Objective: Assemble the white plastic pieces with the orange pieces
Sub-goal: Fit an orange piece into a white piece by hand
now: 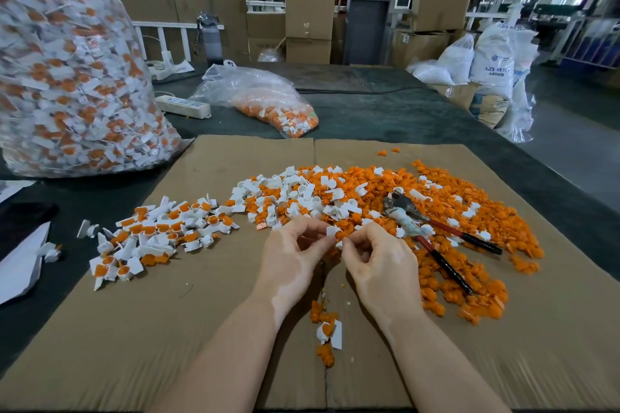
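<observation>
1. Head view: a flattened sheet of brown corrugated cardboard (188,329), creased down the middle, covers a dark table (385,111).
2. A loose heap of small glossy orange pieces (446,211), knobbly and rounded, spreads across the cardboard's right half; white plastic pieces (295,193), cup-shaped with flat tabs, are mixed in at its left edge.
3. Finished white-and-orange pairs (157,235) lie in a pile to the left.
4. The left hand (292,258) pinches a white piece (332,231) between fingertips.
5. The right hand (379,256), fingers curled, holds an orange piece (340,234) against it.
6. Red-handled metal pliers (436,231) rest on the heap.
7. A clear, crinkled plastic bag (67,77) bulges with assembled parts at far left.
</observation>
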